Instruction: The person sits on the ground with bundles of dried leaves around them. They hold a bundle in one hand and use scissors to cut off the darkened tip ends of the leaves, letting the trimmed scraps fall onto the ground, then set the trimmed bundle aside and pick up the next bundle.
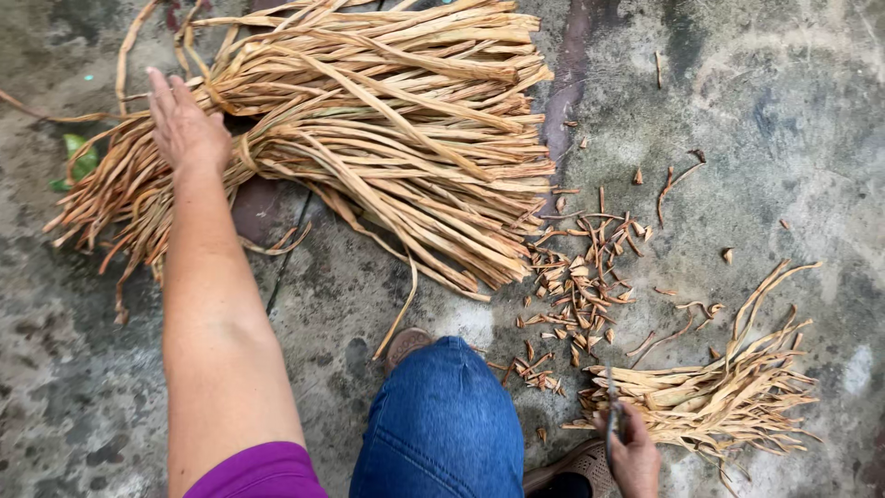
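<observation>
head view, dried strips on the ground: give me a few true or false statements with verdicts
1. The left hand rests on the big tied bundle of dried strips. True.
2. The right hand is empty. False: it holds a thin dark tool.
3. Short cut scraps lie between the big bundle and a smaller pile of strips. True.
4. The bundle lies on a wooden table. False: it lies on bare concrete ground.
5. The knee wears blue denim. True.
</observation>
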The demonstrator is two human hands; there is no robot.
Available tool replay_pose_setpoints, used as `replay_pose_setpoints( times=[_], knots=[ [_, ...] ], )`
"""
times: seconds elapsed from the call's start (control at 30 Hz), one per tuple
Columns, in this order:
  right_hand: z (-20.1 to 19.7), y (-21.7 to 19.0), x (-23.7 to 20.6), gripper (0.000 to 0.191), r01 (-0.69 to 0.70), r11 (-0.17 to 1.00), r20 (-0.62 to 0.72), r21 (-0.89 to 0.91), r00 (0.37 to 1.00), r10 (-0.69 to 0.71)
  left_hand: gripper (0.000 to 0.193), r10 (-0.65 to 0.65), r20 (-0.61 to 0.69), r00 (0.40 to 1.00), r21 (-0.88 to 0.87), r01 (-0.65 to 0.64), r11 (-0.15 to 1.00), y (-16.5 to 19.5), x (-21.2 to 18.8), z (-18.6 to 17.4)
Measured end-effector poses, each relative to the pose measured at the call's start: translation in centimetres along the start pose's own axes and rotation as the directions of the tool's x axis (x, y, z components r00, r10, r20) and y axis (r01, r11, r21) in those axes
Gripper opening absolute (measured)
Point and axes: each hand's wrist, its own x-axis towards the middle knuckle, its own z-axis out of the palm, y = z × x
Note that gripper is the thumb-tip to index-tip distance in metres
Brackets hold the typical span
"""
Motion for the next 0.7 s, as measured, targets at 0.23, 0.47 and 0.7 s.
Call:
replay_pose_setpoints(
  times=[0.23, 0.47, 0.7],
  knots=[
    [1.3, -2.5, 1.6, 0.062, -0.060, 0.984, 0.085, -0.168, 0.993, 0.075, 0.106, -0.153, 0.180, 0.972, 0.127, 0.131, 0.983, 0.4, 2.6, 2.4],
    [0.5, -2.9, 0.7, 0.058, -0.045, 0.999, 0.149, -0.031, 0.988, 0.049, 0.068, -0.039, 0.130, 0.991, 0.438, -0.022, 0.899, 0.0, -0.5, -0.1],
    [-4.7, -2.6, -1.2, 0.052, -0.074, 0.978, 0.139, 0.196, 0.989, 0.047, 0.046, 0.582, -0.196, 0.789, 0.292, -0.520, 0.803, -0.9, -9.0, -9.2]
  ],
)
